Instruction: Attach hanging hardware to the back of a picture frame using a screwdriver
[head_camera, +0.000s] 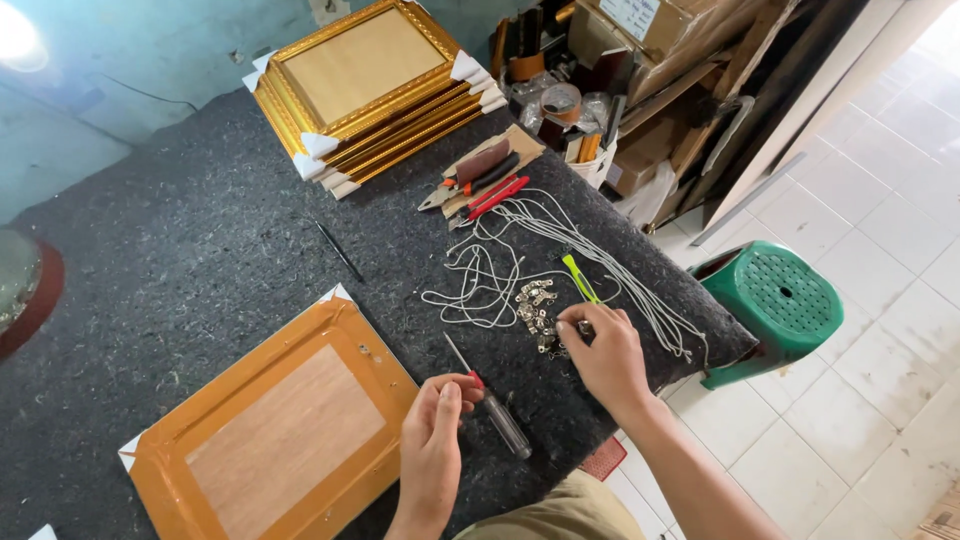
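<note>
Dark felt tabletop (200, 250): frame (270, 430) face-down, no hanger fitted yet; left hand (435, 435) grip pinching screwdriver (490, 400), right hand (600, 350) grip pinched into pile of metal hangers (538, 312), cords (560, 250) unused beside.

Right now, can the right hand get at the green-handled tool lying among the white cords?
Probably yes. The right hand rests on the small metal hangers, and the green-handled tool lies just beyond its fingertips on the white cords, uncovered.

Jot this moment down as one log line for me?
left hand: beside screwdriver | right hand: fingers in pile of small metal hangers | face-down picture frame near left hand
</note>
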